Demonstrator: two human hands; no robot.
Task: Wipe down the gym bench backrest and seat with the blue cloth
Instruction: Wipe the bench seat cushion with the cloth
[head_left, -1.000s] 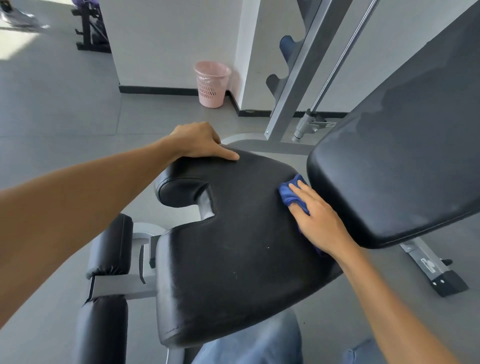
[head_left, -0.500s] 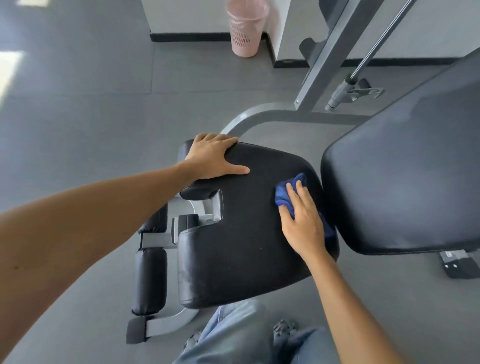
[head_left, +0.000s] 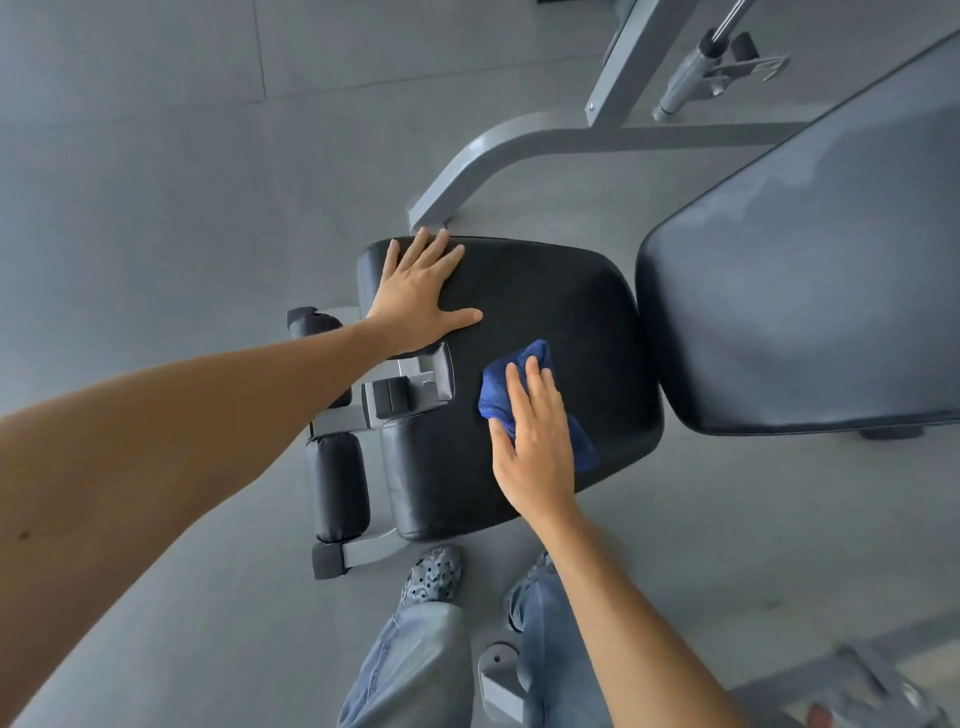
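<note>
Pressing the blue cloth (head_left: 498, 395) flat under my right hand (head_left: 537, 441), fingers spread on top of it rather than clutching, I'm on the seat (head_left: 571, 322) near its middle. My left hand (head_left: 421, 296) lies open at the far-left corner, bracing. I'd sweep overlapping strokes toward the near edge, then the leg rollers (head_left: 337, 483) side; the backrest (head_left: 810, 291) looks streaked.

seat (head_left: 545, 291) black | backrest (head_left: 810, 291) black | cloth (head_left: 498, 387) blue | frame (head_left: 519, 150) grey | jeans (head_left: 415, 670) light blue | floor (head_left: 156, 156) grey
</note>
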